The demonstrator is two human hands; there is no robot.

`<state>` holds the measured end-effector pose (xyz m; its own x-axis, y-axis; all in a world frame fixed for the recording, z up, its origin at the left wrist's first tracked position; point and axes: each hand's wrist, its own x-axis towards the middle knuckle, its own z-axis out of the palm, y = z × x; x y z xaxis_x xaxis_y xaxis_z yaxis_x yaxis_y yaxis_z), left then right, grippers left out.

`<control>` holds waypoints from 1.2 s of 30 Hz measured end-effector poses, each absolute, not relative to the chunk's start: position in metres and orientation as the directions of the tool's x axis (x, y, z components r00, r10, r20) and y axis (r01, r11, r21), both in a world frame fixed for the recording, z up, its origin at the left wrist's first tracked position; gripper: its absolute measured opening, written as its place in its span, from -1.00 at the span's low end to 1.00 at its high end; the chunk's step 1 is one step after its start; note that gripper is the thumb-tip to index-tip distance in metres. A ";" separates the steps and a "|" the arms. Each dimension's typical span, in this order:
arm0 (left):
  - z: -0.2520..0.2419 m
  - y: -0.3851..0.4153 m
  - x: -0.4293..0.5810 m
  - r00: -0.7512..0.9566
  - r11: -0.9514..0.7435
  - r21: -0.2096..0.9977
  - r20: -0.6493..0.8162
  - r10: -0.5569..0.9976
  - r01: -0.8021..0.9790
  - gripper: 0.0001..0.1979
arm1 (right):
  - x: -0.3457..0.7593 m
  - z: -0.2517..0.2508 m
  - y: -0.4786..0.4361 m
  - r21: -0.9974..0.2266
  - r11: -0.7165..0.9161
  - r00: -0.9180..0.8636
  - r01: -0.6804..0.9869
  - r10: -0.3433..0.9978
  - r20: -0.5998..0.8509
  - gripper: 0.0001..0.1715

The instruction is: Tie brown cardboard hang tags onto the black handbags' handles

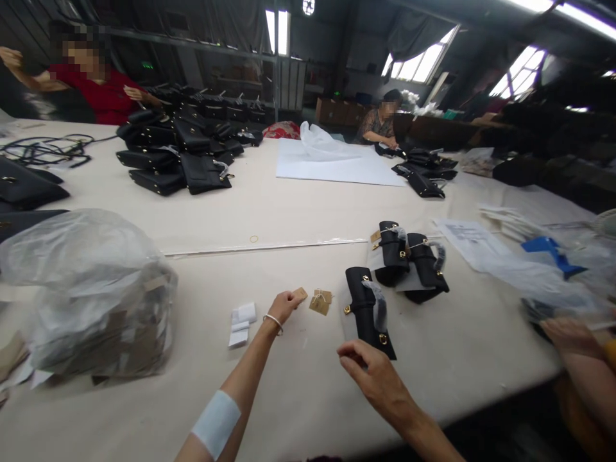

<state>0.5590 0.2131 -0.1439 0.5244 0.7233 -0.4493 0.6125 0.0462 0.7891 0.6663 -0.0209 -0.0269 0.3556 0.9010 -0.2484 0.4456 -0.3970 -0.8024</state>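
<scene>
My left hand pinches a small brown hang tag just above the table. Right beside it lie more brown hang tags with white string. A few folded white slips are to the left of my left wrist. My right hand is loosely curled, thumb and fingers apart, with nothing seen in it. It hovers by the lower end of a black handbag with gold hardware and a plastic-wrapped handle. Behind that bag lie two similar black handbags, one bearing a brown tag.
A clear plastic bag full of brown and white pieces stands at left. Black bags are piled across the table, near a person in red. Another person works at the back. A co-worker's hand is at right.
</scene>
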 end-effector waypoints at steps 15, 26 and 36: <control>-0.023 0.143 0.532 0.662 0.339 0.938 -0.300 0.687 0.073 -0.66 | 0.626 -0.023 0.047 -0.959 -0.229 0.432 -0.169 0.857 -0.281 -0.63; -0.034 0.132 0.523 0.936 0.230 0.973 -0.105 0.335 0.027 -0.50 | 0.641 0.000 0.021 -0.857 -0.201 0.401 -0.475 0.817 -0.414 -0.43; -0.052 0.128 0.532 0.962 0.452 0.891 -0.160 0.221 0.045 -0.61 | 0.688 0.007 -0.020 -0.769 -0.058 0.460 -0.637 0.772 -0.439 -0.72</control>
<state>0.5324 0.1275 -0.0524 0.9621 0.2209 -0.1601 0.0445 0.4520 0.8909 0.6878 -0.0203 0.0069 0.4595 0.7722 -0.4387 -0.6367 -0.0580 -0.7690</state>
